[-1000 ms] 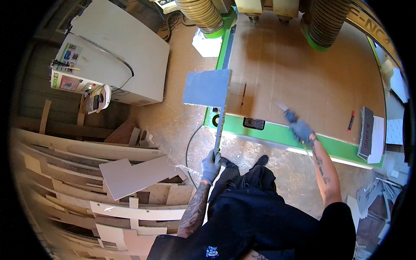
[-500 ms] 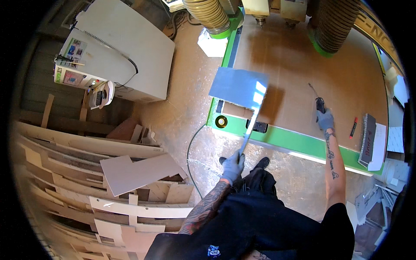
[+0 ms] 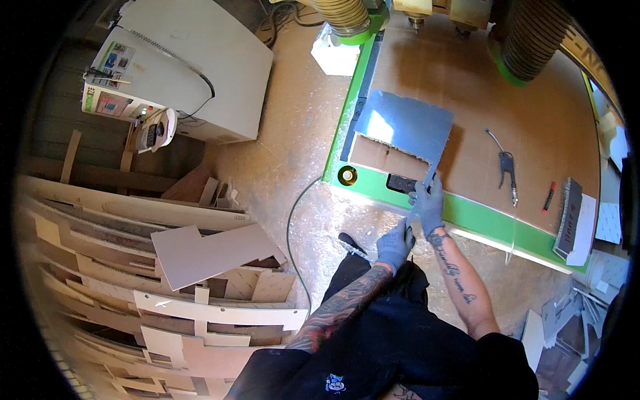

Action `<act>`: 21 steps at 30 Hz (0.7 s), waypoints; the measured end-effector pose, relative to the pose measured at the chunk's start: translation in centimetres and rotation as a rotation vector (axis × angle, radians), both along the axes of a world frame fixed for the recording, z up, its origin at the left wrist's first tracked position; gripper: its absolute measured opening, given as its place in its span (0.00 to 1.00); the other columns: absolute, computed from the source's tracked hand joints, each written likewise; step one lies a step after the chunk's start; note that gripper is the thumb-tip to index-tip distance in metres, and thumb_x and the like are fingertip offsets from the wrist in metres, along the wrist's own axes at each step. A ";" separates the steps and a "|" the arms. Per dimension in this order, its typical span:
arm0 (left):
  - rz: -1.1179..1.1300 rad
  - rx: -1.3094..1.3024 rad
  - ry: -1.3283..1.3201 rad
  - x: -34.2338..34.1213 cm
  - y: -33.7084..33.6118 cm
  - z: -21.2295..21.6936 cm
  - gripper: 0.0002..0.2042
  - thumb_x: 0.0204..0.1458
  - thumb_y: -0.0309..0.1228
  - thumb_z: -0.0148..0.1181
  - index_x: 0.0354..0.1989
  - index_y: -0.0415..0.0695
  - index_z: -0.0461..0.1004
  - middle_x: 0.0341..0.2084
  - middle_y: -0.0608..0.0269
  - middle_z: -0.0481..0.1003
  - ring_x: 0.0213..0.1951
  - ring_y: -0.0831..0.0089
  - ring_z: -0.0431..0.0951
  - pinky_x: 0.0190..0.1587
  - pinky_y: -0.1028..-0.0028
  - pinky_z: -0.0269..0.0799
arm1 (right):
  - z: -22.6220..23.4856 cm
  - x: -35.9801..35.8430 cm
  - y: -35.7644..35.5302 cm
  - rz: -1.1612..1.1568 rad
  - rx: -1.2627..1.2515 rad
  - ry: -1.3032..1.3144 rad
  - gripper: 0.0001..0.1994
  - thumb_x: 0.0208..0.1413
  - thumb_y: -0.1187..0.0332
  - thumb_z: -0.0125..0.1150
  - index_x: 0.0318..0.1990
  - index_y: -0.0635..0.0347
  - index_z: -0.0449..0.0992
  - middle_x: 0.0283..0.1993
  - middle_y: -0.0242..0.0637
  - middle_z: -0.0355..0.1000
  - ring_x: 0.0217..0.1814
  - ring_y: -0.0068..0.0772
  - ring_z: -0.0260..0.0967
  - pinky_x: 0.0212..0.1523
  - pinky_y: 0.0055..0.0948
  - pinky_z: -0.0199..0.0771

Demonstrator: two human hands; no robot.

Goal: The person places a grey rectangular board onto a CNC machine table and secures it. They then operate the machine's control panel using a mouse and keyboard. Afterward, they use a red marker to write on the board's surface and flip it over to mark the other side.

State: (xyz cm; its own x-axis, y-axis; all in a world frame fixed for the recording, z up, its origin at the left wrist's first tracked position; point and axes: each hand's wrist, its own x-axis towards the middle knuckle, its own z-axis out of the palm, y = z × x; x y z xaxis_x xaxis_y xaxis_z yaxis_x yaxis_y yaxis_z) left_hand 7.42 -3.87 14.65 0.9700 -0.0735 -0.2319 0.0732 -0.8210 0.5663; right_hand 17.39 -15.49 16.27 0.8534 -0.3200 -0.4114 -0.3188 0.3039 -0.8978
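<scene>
Both gloved hands are gripping a grey notched panel (image 3: 407, 130) at its long narrow leg, just right of frame centre. The right hand (image 3: 427, 203) is closing higher up, the left hand (image 3: 394, 245) lower — apparently around the leg's end. The panel is hanging over the green-edged counter (image 3: 493, 220), near an air gun (image 3: 507, 167).

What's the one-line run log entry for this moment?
left hand: gripping grey panel | right hand: gripping panel | panel: over machine bed
</scene>
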 end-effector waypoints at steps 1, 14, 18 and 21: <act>0.008 -0.014 0.017 -0.4 0.1 -1.0 0.19 0.65 0.42 0.52 0.60 0.49 0.69 0.38 0.47 0.82 0.38 0.45 0.83 0.41 0.47 0.76 | 0.8 0.0 1.2 -0.077 0.079 0.034 0.26 0.66 0.71 0.57 0.70 0.60 0.61 0.38 0.32 0.73 0.31 0.22 0.72 0.30 0.25 0.76; 0.033 0.021 0.010 -0.1 8.1 0.4 0.16 0.64 0.41 0.56 0.57 0.49 0.74 0.30 0.46 0.81 0.33 0.45 0.82 0.35 0.49 0.76 | -0.8 0.0 5.2 0.215 0.101 -0.086 0.22 0.66 0.66 0.59 0.63 0.62 0.64 0.42 0.35 0.72 0.35 0.24 0.73 0.33 0.28 0.79; 0.016 0.010 -0.160 -0.5 19.8 1.6 0.16 0.63 0.41 0.58 0.55 0.48 0.75 0.29 0.45 0.80 0.30 0.44 0.82 0.33 0.50 0.76 | -1.8 2.2 7.0 0.390 0.034 -0.018 0.35 0.68 0.57 0.60 0.75 0.58 0.54 0.60 0.41 0.67 0.54 0.33 0.72 0.50 0.36 0.80; -0.068 0.131 -0.215 -0.8 29.7 5.0 0.15 0.62 0.38 0.59 0.55 0.47 0.74 0.30 0.47 0.81 0.30 0.46 0.82 0.31 0.52 0.77 | 1.7 8.1 7.2 0.247 0.183 0.002 0.31 0.69 0.57 0.58 0.74 0.57 0.56 0.62 0.42 0.67 0.56 0.35 0.73 0.52 0.37 0.79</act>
